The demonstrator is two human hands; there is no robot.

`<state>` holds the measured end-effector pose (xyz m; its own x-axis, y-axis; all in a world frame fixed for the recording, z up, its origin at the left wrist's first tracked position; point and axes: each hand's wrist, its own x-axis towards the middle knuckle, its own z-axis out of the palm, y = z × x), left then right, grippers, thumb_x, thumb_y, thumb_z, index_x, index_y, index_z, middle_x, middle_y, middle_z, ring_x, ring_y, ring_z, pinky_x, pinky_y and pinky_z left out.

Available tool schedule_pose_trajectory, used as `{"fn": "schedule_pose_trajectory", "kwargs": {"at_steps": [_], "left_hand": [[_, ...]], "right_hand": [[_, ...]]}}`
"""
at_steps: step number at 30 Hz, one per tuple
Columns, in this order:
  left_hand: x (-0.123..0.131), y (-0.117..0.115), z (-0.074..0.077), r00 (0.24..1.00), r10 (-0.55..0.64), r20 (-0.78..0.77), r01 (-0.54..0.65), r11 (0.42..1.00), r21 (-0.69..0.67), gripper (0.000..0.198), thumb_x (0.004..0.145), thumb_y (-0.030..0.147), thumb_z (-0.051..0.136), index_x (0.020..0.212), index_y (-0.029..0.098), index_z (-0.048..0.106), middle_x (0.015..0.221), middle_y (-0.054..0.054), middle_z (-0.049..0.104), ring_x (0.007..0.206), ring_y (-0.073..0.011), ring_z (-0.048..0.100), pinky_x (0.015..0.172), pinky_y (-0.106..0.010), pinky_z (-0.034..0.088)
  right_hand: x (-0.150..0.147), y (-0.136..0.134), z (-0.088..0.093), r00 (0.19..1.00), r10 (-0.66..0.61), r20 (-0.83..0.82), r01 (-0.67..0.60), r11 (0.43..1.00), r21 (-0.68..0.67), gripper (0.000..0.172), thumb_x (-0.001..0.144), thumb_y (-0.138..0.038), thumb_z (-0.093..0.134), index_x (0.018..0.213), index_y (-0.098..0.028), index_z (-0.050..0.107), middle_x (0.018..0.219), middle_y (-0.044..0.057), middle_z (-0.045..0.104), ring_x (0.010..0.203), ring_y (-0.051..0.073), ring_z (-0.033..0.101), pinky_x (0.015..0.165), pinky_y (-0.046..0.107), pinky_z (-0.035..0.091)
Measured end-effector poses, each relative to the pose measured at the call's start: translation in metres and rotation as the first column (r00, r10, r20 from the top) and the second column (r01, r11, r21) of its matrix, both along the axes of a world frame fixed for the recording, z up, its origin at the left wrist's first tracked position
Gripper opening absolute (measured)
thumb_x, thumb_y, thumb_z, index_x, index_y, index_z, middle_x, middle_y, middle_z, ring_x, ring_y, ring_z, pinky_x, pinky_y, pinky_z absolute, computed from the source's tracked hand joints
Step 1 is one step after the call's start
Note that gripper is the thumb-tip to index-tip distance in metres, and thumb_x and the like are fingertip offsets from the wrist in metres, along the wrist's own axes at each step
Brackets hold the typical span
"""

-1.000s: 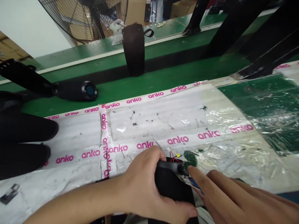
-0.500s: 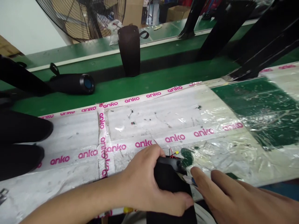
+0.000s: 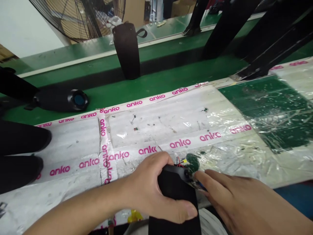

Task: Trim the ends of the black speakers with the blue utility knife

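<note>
My left hand [image 3: 156, 192] is wrapped round a black speaker housing [image 3: 179, 187] at the front edge of the bench, its thumb lying across the near side. A dark grey end piece with a round hole faces right. Thin red wires [image 3: 178, 160] with a yellow connector [image 3: 185, 161] stick out behind that end. My right hand [image 3: 237, 199] is closed beside the hole, fingertips pinched at the housing's end. Something small, partly metallic and blue, shows under its fingers; its kind is mostly hidden.
Plastic film and anko tape cover the bench [image 3: 146, 130]. Beyond runs a green belt [image 3: 97, 78] with a lying black speaker [image 3: 56, 99] and a tapered black case [image 3: 128, 52] with a strap. More black cylinders [image 3: 22, 137] lie left; dark posts [image 3: 230, 29] rise right. A fan [image 3: 80, 19] stands behind.
My right hand has moved left and closed in on the housing's end. The upright case and lying speaker on the belt have shifted left in view. My left hand keeps its grip.
</note>
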<state>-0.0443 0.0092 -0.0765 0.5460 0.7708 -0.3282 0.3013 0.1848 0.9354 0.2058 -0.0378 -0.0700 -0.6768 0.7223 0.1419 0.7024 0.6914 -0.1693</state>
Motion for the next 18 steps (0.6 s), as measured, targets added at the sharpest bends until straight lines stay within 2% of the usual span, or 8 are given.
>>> {"fn": "schedule_pose_trajectory", "kwargs": {"at_steps": [3,8,10,14,18], "left_hand": [[0.001,0.000,-0.001,1.000,0.000,0.024,0.001,1.000,-0.009,0.060,0.057,0.057,0.092,0.082,0.024,0.049,0.078,0.003,0.051,0.075,-0.0159,0.043,0.063,-0.028,0.036],[0.001,-0.003,-0.003,0.999,0.023,0.037,-0.024,1.000,0.013,0.060,0.056,0.057,0.093,0.082,0.023,0.050,0.077,0.002,0.052,0.074,-0.0153,0.041,0.062,-0.027,0.035],[-0.001,-0.004,-0.005,0.997,0.026,0.068,-0.028,0.999,0.021,0.060,0.056,0.057,0.093,0.082,0.023,0.051,0.077,0.002,0.052,0.074,-0.0159,0.042,0.062,-0.026,0.035],[-0.003,-0.005,-0.009,0.995,0.045,0.094,-0.048,0.998,0.035,0.060,0.057,0.056,0.095,0.082,0.023,0.052,0.078,0.001,0.053,0.075,-0.0159,0.042,0.061,-0.026,0.034],[-0.005,-0.002,-0.010,0.991,-0.001,0.131,-0.005,0.999,0.042,0.059,0.061,0.056,0.095,0.083,0.023,0.050,0.075,0.003,0.053,0.072,-0.0142,0.042,0.059,-0.025,0.034]], "right_hand": [[0.003,0.008,-0.003,0.999,0.023,-0.047,-0.027,0.995,-0.095,0.047,0.082,0.003,0.040,0.120,-0.023,0.049,0.078,-0.003,0.067,0.048,0.018,0.066,0.043,0.036,0.042],[0.005,0.008,-0.008,1.000,0.001,-0.019,-0.004,0.993,-0.120,0.029,0.094,-0.012,0.056,0.121,-0.023,0.058,0.079,0.000,0.066,0.059,0.021,0.065,0.053,0.034,0.040],[0.004,0.009,-0.006,1.000,-0.017,0.001,0.017,0.990,-0.142,0.026,0.096,-0.020,0.063,0.121,-0.023,0.060,0.080,0.002,0.066,0.061,0.022,0.064,0.055,0.033,0.040],[0.004,0.013,-0.001,0.997,-0.065,0.044,0.075,0.951,-0.300,0.019,0.099,-0.030,0.065,0.117,-0.024,0.063,0.075,0.002,0.064,0.061,0.024,0.062,0.056,0.033,0.038],[0.002,0.015,0.008,0.997,-0.068,0.037,0.077,0.933,-0.350,0.007,0.102,-0.027,0.063,0.109,-0.025,0.062,0.069,0.000,0.063,0.054,0.022,0.060,0.051,0.032,0.034]]}}
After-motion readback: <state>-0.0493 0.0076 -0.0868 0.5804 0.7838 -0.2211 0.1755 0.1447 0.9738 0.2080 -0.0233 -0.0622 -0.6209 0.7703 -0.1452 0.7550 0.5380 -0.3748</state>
